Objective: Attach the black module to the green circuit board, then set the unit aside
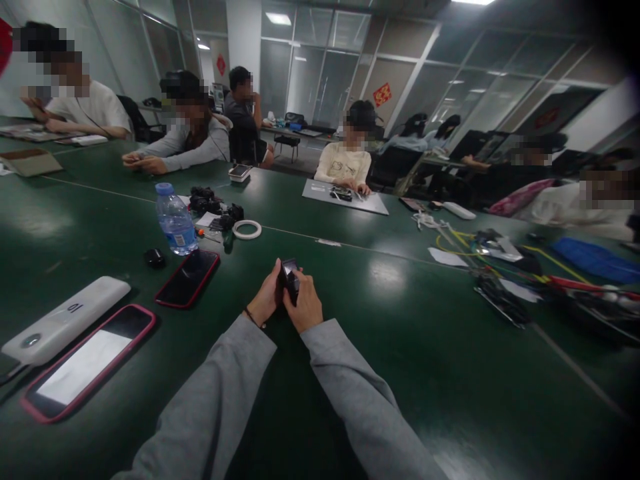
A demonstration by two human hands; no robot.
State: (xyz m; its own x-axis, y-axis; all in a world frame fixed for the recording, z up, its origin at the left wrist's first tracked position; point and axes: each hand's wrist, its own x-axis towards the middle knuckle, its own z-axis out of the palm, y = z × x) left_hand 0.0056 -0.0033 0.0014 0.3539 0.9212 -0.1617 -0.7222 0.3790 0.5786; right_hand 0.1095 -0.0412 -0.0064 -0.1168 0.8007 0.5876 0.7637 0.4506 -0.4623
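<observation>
Between my two hands, just above the green table (370, 333), is a small black device with a lit screen (289, 268); its exact kind is unclear. My left hand (267, 295) is closed round its left side. Closed on the device from the right, my right hand (308, 305) has its thumb and fingers over the lower part and edge. A dark band circles my left wrist. To the left of the hands lies a dark phone with a red edge (188, 279). Parts of the device are hidden behind the fingers.
A water bottle (176, 223), a white tape roll (247, 230) and black cables (207, 202) stand or lie ahead left. Nearer left are a white power bank (70, 319) and a pink-cased phone (90, 363). Tangled cables (500, 260) lie right. Several people sit around.
</observation>
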